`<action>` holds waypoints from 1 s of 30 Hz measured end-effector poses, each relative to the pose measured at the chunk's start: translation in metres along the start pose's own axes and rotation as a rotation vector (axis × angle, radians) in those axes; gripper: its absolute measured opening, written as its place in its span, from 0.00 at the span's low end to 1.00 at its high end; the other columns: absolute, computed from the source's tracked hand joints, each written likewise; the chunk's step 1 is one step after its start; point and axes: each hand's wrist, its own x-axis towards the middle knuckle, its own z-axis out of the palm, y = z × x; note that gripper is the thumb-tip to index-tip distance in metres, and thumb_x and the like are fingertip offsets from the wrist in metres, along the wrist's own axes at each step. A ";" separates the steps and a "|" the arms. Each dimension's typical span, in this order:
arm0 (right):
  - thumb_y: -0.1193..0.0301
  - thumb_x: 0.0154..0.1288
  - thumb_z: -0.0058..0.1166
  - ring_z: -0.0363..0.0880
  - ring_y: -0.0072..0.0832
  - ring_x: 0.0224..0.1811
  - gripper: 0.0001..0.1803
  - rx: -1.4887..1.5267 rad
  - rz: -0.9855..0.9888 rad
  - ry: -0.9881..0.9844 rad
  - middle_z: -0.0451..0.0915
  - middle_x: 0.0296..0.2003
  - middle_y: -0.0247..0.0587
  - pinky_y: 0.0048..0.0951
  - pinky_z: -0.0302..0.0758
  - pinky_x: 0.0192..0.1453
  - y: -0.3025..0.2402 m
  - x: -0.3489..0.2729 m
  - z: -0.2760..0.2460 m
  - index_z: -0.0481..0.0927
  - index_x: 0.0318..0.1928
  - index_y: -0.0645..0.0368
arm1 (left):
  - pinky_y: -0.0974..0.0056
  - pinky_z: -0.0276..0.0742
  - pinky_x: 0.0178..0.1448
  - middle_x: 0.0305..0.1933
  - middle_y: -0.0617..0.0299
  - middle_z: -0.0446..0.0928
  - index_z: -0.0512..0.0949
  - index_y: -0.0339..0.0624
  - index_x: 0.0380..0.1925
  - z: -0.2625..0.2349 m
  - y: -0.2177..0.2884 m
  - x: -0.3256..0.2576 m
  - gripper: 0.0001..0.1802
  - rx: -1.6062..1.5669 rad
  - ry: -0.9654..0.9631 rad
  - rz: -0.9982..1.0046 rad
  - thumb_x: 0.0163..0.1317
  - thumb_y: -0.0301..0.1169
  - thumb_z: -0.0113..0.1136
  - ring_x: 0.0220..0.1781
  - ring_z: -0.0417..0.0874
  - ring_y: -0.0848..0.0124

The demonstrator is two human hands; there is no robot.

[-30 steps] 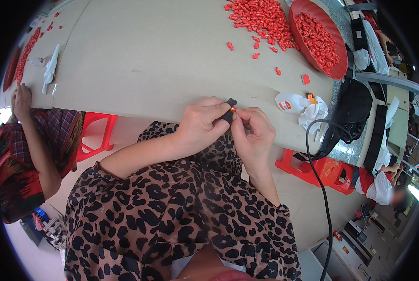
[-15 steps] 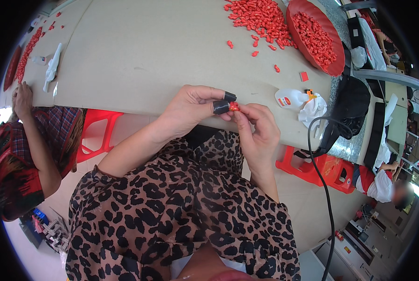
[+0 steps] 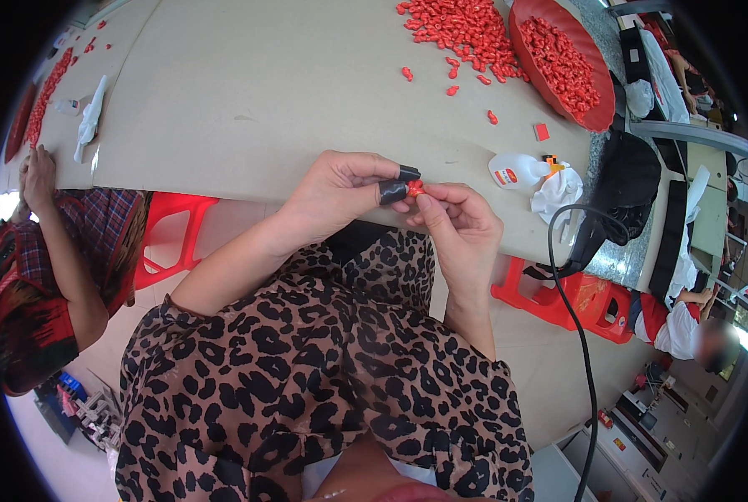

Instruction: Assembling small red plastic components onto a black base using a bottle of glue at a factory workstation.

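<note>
Close to the table's near edge, my left hand (image 3: 344,188) pinches a small glossy red piece (image 3: 416,188) between thumb and forefinger, both wrapped in black tape. My right hand (image 3: 462,217) meets it from the other side, its thumb and fingertips closed on the same piece. The fingers hide much of the piece, and its exact kind is too small to make out. Many similar red knobbly pieces (image 3: 462,33) are heaped at the far right of the table, with several lying loose nearer to me.
A red scalloped bowl (image 3: 604,113) of such pieces stands beside the heap. Nearer are a red square (image 3: 542,131), a white bottle (image 3: 514,171) and crumpled white tissue (image 3: 558,197). A black cable (image 3: 581,318) hangs at right. On the left, a co-worker's hand (image 3: 38,176) rests at the table edge.
The red piece has turned slightly between my fingertips, and my right thumb has shifted a little on it. Both hands stay in nearly the same place.
</note>
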 end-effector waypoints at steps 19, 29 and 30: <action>0.79 0.55 0.50 0.73 0.18 0.21 0.05 0.135 0.105 -0.010 0.77 0.26 0.41 0.18 0.75 0.26 -0.004 0.007 0.001 0.73 0.32 0.70 | 0.74 0.74 0.37 0.29 0.58 0.75 0.73 0.31 0.37 0.003 0.005 0.001 0.10 -0.026 0.048 -0.049 0.57 0.21 0.45 0.29 0.77 0.75; 0.75 0.57 0.48 0.70 0.16 0.18 0.07 0.199 0.096 0.001 0.75 0.24 0.39 0.18 0.73 0.23 -0.003 0.007 0.004 0.73 0.31 0.69 | 0.74 0.74 0.30 0.28 0.59 0.75 0.73 0.31 0.37 0.004 0.007 0.001 0.11 -0.072 0.032 -0.058 0.58 0.26 0.45 0.26 0.76 0.76; 0.75 0.57 0.48 0.70 0.17 0.18 0.07 0.210 0.100 -0.003 0.75 0.24 0.39 0.18 0.73 0.22 -0.003 0.007 0.003 0.73 0.30 0.69 | 0.74 0.74 0.30 0.28 0.59 0.75 0.73 0.31 0.37 0.004 0.007 0.001 0.11 -0.072 0.032 -0.057 0.58 0.26 0.45 0.26 0.76 0.76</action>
